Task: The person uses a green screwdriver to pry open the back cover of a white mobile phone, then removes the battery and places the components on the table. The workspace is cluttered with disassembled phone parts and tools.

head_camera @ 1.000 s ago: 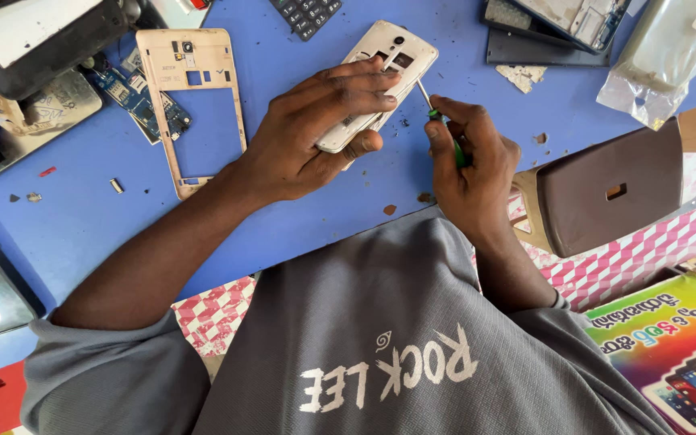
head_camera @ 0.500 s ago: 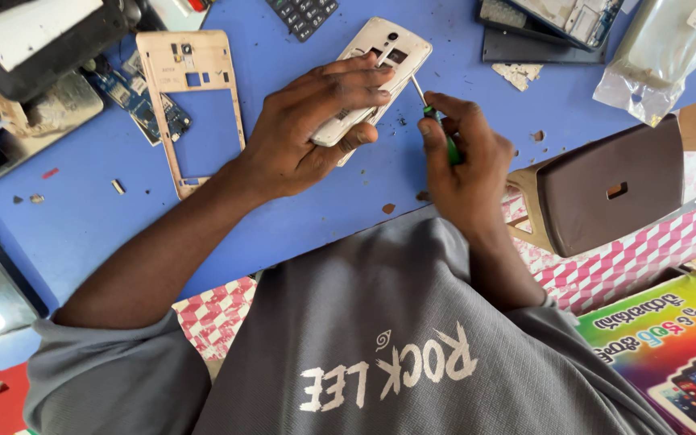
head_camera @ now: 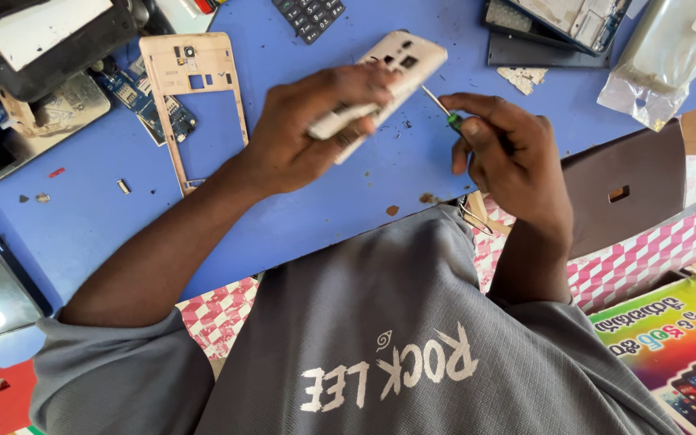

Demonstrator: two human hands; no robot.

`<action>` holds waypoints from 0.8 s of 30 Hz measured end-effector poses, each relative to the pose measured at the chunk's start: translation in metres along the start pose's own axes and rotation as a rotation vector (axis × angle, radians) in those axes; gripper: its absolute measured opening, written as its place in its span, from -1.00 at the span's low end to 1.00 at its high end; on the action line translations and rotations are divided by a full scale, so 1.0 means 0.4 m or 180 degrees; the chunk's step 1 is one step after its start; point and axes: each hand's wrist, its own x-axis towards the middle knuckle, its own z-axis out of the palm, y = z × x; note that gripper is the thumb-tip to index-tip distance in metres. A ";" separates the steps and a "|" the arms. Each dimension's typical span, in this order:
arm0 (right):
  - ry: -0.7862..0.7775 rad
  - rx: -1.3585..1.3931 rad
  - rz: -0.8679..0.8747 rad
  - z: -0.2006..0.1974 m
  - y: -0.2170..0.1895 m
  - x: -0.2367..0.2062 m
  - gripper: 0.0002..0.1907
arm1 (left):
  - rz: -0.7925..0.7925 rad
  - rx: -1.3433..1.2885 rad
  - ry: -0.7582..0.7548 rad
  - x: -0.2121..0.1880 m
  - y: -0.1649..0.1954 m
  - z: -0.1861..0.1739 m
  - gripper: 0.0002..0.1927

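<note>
Observed from the side of the blue desk (head_camera: 348, 201). The left hand (head_camera: 300, 137) has its fingers (head_camera: 356, 84) wrapped around a pale gold phone body (head_camera: 400, 60), gripping it along its lower half; the phone is lifted and tilted, camera end pointing away from the person, above the desk surface rather than flat on it.

The right hand (head_camera: 509, 153) pinches a small screwdriver (head_camera: 443, 111) with a green handle, fingers closed tight on it. The metal tip points at the phone's edge and sits just beside it (whether it actually touches, I cannot tell).

Left of the hands, lying flat on the desk: a gold phone frame (head_camera: 195, 105) with an open middle, and beside it a blue circuit board (head_camera: 142, 101). Further left, a heap of dismantled phone parts (head_camera: 34, 72). At the far edge, a dark keypad (head_camera: 308, 14). At upper right, a clear plastic bag (head_camera: 666, 56), and a dark brown case (head_camera: 630, 185) near the right wrist.

Small specks and screws (head_camera: 122, 187) are scattered on the desk.
</note>
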 end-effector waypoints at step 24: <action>0.0446 -0.1884 -0.1268 -0.027 -0.063 0.046 -0.77 | -0.0023 -0.0507 -0.0028 0.007 -0.012 -0.030 -0.70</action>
